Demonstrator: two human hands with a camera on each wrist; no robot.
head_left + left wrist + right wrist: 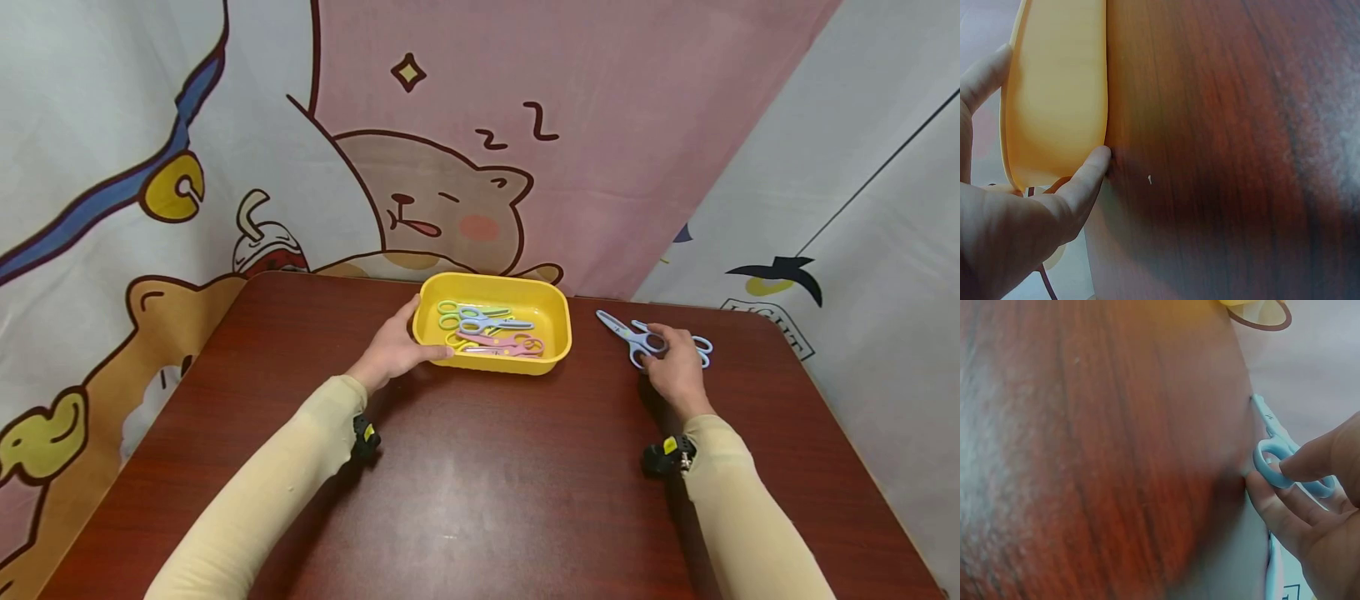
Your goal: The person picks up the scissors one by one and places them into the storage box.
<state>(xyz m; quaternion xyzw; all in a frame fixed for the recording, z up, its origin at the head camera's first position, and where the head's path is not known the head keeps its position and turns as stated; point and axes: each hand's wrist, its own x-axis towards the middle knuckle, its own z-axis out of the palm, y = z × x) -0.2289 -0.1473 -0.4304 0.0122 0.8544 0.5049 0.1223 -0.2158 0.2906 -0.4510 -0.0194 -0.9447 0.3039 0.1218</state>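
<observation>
A yellow plastic basket (555, 333) sits at the back middle of the table, with several scissors inside: a blue pair (513, 325), a pink pair (483, 340), green and yellow ones. My left hand (393, 343) grips its left end, thumb along the front and fingers round the far side; in the left wrist view fingertips press the basket's wall (1060, 94). Right of the basket, my right hand (678, 367) pinches a loop of light blue scissors (617, 327), whose blades point back left. A second blue pair (638, 324) lies partly hidden beneath that hand.
The brown wooden table (480, 467) ends at a back edge just behind the basket. A cartoon-printed curtain (600, 125) hangs close behind and along the sides. Small black devices, one of them the left wrist camera (366, 436), are strapped to both wrists.
</observation>
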